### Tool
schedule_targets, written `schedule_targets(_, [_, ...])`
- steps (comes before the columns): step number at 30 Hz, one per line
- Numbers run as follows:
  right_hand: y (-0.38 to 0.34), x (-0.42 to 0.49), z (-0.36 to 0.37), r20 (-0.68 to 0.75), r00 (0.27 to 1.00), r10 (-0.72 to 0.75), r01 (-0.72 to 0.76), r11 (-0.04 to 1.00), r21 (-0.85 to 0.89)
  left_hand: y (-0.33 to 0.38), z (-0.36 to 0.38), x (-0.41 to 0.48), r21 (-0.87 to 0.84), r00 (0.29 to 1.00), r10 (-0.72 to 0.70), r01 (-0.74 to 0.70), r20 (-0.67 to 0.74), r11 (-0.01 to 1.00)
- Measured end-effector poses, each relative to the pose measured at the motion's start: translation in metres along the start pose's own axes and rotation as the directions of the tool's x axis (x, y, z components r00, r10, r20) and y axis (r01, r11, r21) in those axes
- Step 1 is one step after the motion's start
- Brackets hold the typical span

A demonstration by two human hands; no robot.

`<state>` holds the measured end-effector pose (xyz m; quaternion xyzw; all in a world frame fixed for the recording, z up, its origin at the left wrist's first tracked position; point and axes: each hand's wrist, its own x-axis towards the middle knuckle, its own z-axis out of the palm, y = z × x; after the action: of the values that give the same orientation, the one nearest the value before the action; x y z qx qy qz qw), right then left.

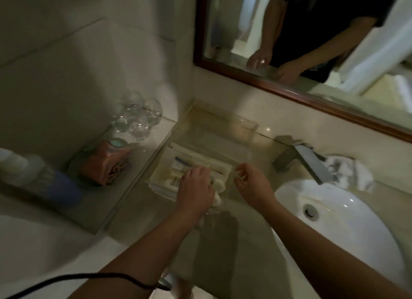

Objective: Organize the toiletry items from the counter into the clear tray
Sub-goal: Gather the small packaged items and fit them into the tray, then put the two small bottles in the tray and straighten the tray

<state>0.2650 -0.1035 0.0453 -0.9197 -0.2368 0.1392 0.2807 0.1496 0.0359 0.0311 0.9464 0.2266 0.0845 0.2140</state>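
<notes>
The whole view is blurring with motion and the light is dim, so fine detail is hard to make out. The mirror (367,64) is running off the top and right edges, showing only the person's torso and two reflected hands. The counter (223,258) is being cut off at the bottom, and the white sink (356,227) is slipping out of view at the right. A blue-and-white bottle (44,180) is lying on the ledge at far left, smeared beyond reading. A black cable (89,278) is crossing the lower left corner.

The clear tray (225,120) is sitting on the counter against the back wall, between the ledge and the faucet (305,160); its walls are nearly vanishing against the stone (only glints are giving the edges away). White toiletry packets (191,162) are lying flat in its near half.

Both forearms are reaching in from below. The left hand (195,187) is hovering knuckles-up over the near end of the packets, fingers curling down; its grip is holding small white pieces (219,185) that are poking out on the thumb side, just at the tray's near edge. What they are cannot be told. The right hand (254,185) is hanging just beside the tray's near right corner, with its fingertips (239,171) drawn into a narrow pinch. I cannot tell whether that grip is holding the clear wall or nothing.

Behind the faucet a crumpled white cloth (350,171) is lying on the counter. On the ledge, drinking glasses (138,118) are standing behind a pinkish tissue box (107,162).
</notes>
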Motion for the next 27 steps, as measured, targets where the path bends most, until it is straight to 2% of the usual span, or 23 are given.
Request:
schedule_targets(5, [0.072,-0.062,-0.039,-0.099,0.989,0.106,-0.102,0.994,0.047,0.075,0.026,-0.014,0.015,0.983,0.160,-0.162,0.087,0.987])
schedule_targets(11, [0.184,-0.155,-0.109,-0.220,0.946,0.240,-0.214,0.967,0.137,0.192,0.071,-0.053,-0.095,0.940,0.310,-0.299,0.145,0.950])
schedule_targets(15, [0.278,-0.229,-0.172,-0.310,0.878,0.364,-0.338,0.931,0.138,0.278,0.113,-0.092,-0.160,0.919,0.361,-0.336,0.161,0.928])
schedule_targets(19, [0.351,-0.291,-0.230,-0.393,0.775,0.495,-0.487,0.864,0.126,0.364,0.144,-0.127,-0.212,0.877,0.427,-0.384,0.219,0.899])
schedule_targets(27, [0.428,-0.322,-0.285,-0.442,0.661,0.606,-0.572,0.788,0.225,0.483,0.193,-0.127,-0.329,0.761,0.548,-0.448,0.348,0.831])
